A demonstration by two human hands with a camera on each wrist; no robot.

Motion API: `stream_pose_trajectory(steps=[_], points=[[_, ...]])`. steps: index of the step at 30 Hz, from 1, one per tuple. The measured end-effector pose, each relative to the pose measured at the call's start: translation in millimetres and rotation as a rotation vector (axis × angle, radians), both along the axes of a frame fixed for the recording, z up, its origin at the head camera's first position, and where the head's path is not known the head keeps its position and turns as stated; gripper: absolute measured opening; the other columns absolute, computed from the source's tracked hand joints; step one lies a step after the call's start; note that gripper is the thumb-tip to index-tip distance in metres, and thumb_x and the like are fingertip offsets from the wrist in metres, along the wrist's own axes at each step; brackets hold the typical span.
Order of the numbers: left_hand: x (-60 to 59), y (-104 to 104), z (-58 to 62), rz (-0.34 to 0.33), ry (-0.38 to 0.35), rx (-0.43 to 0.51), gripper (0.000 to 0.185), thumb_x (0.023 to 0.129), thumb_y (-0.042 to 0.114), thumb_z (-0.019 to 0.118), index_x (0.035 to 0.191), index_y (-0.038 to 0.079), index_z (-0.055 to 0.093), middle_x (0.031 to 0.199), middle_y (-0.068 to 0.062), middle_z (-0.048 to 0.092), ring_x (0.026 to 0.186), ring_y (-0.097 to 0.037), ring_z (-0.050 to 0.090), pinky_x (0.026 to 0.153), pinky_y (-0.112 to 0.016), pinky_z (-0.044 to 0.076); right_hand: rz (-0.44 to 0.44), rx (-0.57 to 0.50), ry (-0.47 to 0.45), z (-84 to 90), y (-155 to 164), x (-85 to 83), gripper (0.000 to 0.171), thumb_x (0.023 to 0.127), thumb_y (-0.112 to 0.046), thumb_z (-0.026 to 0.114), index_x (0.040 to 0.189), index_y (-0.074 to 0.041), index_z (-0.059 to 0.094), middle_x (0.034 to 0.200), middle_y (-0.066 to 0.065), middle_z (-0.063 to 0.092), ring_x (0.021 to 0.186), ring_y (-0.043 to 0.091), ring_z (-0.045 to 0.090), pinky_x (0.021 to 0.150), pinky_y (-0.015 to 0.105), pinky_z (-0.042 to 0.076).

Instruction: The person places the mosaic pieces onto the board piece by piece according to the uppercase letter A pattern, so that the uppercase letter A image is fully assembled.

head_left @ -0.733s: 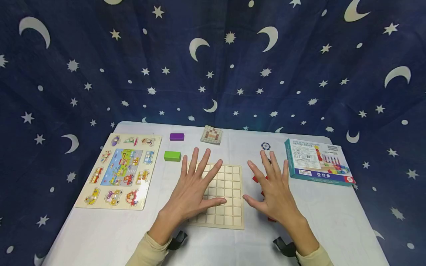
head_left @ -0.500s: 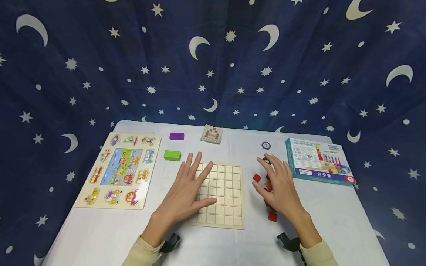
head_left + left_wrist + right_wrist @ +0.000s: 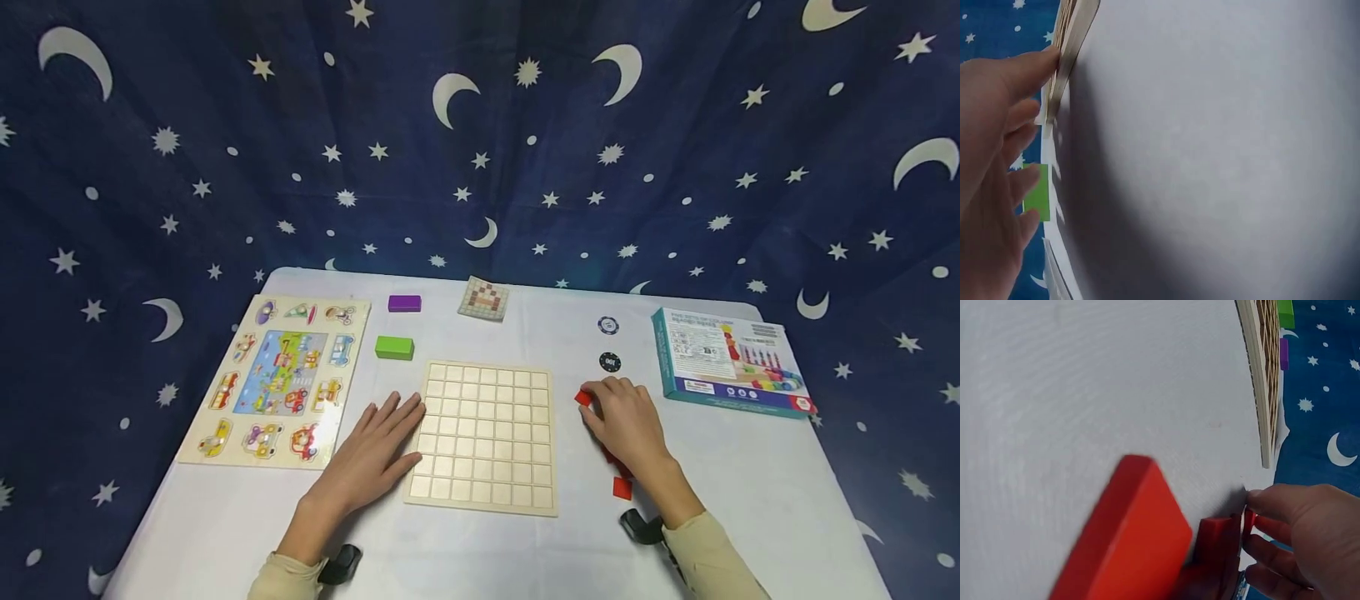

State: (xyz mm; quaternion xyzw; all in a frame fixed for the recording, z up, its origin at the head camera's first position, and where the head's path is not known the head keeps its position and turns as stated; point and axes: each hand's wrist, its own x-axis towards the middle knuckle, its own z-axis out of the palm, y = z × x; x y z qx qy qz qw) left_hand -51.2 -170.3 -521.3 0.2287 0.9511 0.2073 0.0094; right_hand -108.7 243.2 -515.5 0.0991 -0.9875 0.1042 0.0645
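Observation:
A wooden grid board (image 3: pixel 487 437) with square cells lies in front of the person. My left hand (image 3: pixel 365 458) is at its left side, fingers extended, with thumb and fingertips right at the rim. In the left wrist view the thumb (image 3: pixel 1032 70) meets the board's edge (image 3: pixel 1072 50). My right hand (image 3: pixel 626 421) is low over a small pile of red blocks right of the board. Its thumb and index finger close around a red square block (image 3: pixel 583 397). Another red block (image 3: pixel 622 488) lies near the wrist; the hand hides most of the pile.
Left of the board lies a wooden picture puzzle (image 3: pixel 337 421). Behind are a green block (image 3: pixel 394 347), a purple block (image 3: pixel 404 303) and a pattern card (image 3: pixel 483 299). To the right are a black chip (image 3: pixel 610 362), a blue-white chip (image 3: pixel 608 325) and a flat toy box (image 3: pixel 735 400).
My left hand has moved left and down from over the grid board to its left edge. My right hand has lowered onto the red blocks, its spread fingers drawing together.

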Motion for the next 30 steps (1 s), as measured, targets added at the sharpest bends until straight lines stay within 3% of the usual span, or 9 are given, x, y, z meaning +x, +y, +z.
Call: stream_pose_trajectory(steps=[7,15,21,30], points=[[0.9,-3,1.2,0.005,-0.065,0.025,0.071,0.103,0.039,0.07,0.164,0.014,0.044,0.173,-0.002,0.041,0.162,-0.037,0.035,0.132,-0.063,0.027,0.02,-0.125,-0.019,0.0,-7,-10.6,0.038,0.089,-0.023,0.086,0.122,-0.008,0.077,0.113,0.013,0.077,0.1,0.031,0.068,0.08,0.041,0.047],[0.8,-6,-1.3,0.02,-0.065,-0.004,0.072,0.103,0.041,0.069,0.165,0.016,0.042,0.174,0.0,0.039,0.164,-0.036,0.031,0.133,-0.061,0.027,0.175,-0.356,-0.098,2.9,-60,-35.7,0.03,0.094,-0.028,0.083,0.121,-0.015,0.08,0.112,0.004,0.079,0.098,0.021,0.066,0.09,0.044,0.052],[1.0,0,-1.7,0.013,-0.074,0.009,0.071,0.104,0.039,0.068,0.165,0.015,0.042,0.173,-0.004,0.041,0.163,-0.039,0.03,0.132,-0.065,0.025,0.193,-0.399,-0.132,-9.4,-92,-47.0,0.032,0.096,-0.031,0.081,0.125,-0.016,0.08,0.117,0.005,0.079,0.112,0.026,0.07,0.1,0.049,0.054],[1.5,2,0.3,0.031,-0.109,0.017,0.07,0.105,0.04,0.066,0.166,0.017,0.04,0.173,-0.002,0.04,0.164,-0.038,0.028,0.132,-0.066,0.024,0.282,-0.336,-0.098,-12.0,-111,-56.7,0.031,0.099,-0.029,0.078,0.128,-0.019,0.079,0.117,0.004,0.075,0.108,0.024,0.067,0.098,0.047,0.054]])
